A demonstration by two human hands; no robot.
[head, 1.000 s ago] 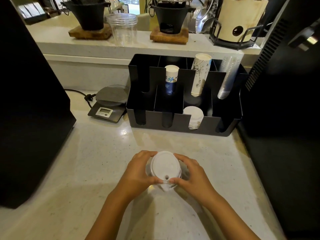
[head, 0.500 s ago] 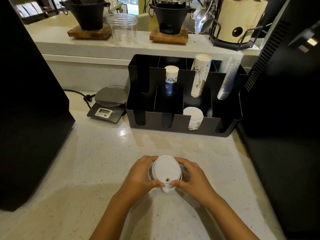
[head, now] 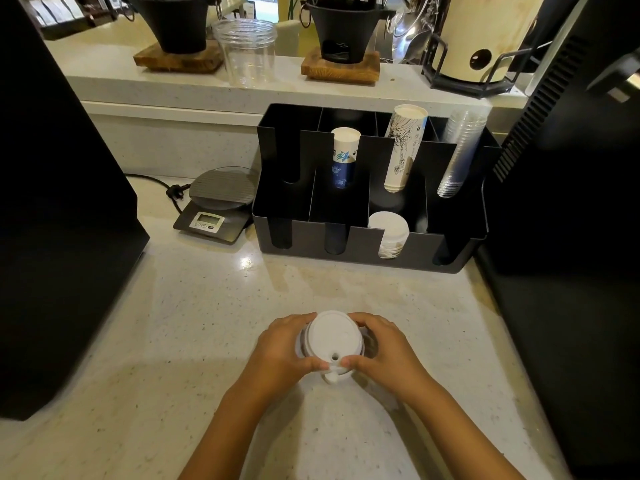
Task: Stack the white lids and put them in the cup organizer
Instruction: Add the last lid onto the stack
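A stack of white lids [head: 334,336] stands on the speckled counter near the front, its top lid showing a small sip hole. My left hand [head: 282,348] wraps the stack's left side and my right hand [head: 382,346] wraps its right side, thumbs meeting at the near edge. The black cup organizer [head: 360,252] stands behind, apart from the stack. It holds a blue-printed paper cup stack [head: 343,157], a tall printed cup stack [head: 403,147], clear plastic cups [head: 459,154] and a short white stack [head: 388,233] in a front slot.
A digital scale [head: 214,206] with a cord sits left of the organizer. Large black machines flank the counter on the left [head: 59,209] and right [head: 568,237]. A raised ledge behind carries a clear jar [head: 247,51] and black pots on wooden blocks.
Both hands stay clasped on the lid stack in the same spot, and the stack looks pressed slightly lower. The view has shifted a little.
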